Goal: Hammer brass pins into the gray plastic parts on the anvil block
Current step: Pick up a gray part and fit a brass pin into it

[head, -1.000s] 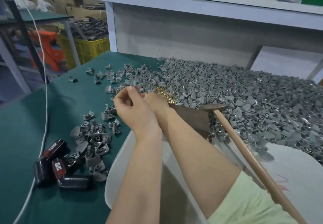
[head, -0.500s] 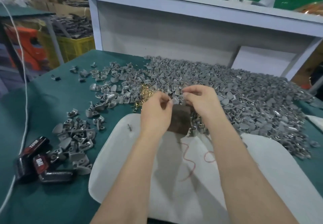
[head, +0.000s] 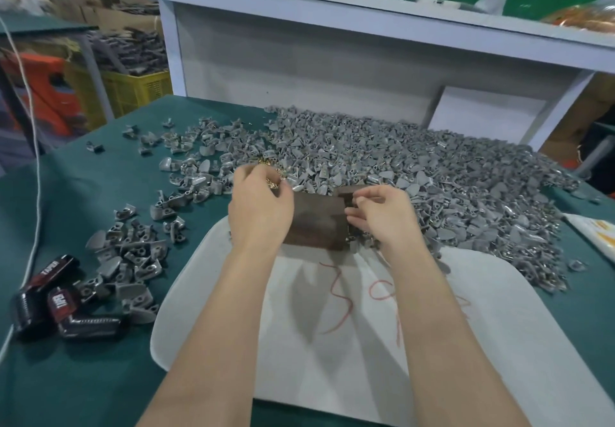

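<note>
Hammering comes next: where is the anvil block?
Head view, centre: the anvil block sits between the left hand and right hand, against the gray parts pile.

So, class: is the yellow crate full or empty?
Full: dark parts heap well above the rim of the crate.

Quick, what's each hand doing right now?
Left hand: fingers curled among small brass pins, hold unclear.
Right hand: fingers pinching beside dark metal anvil block, contents unclear.
</note>
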Demonstrator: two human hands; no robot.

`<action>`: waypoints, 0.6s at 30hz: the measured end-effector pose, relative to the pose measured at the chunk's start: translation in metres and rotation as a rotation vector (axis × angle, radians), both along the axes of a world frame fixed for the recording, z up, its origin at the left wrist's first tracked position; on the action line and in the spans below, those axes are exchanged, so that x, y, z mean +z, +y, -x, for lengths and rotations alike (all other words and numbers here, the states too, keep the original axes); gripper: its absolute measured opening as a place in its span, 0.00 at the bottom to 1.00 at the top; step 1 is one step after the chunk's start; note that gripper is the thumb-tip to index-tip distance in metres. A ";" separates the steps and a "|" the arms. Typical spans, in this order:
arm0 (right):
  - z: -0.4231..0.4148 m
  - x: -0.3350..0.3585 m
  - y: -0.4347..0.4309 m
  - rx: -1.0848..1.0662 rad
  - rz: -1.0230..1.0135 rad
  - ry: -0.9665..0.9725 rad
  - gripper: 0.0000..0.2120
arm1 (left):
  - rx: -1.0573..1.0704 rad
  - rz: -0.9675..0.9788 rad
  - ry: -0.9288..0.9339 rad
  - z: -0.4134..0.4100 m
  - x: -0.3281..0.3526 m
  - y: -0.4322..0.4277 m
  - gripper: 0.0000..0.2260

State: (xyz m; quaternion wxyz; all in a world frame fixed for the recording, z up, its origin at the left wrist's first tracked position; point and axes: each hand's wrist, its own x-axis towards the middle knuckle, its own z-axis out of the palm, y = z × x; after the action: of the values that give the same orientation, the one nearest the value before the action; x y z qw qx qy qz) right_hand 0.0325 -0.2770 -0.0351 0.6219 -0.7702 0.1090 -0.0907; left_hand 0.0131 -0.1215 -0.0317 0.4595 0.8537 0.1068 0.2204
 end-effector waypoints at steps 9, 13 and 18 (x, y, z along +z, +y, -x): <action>0.005 0.002 0.009 0.043 0.295 -0.189 0.13 | -0.101 -0.226 0.099 0.001 0.000 -0.002 0.02; 0.009 -0.002 0.025 0.111 0.398 -0.212 0.08 | -0.148 -0.326 0.145 0.001 -0.004 -0.009 0.04; 0.012 -0.006 0.031 0.140 0.625 -0.244 0.04 | -0.153 -0.340 0.158 0.001 -0.006 -0.010 0.05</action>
State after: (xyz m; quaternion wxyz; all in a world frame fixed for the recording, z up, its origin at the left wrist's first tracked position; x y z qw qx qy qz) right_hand 0.0204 -0.2462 -0.0407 0.3690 -0.9126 -0.0523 -0.1683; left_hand 0.0120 -0.1316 -0.0378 0.3144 0.9393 0.0387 0.1318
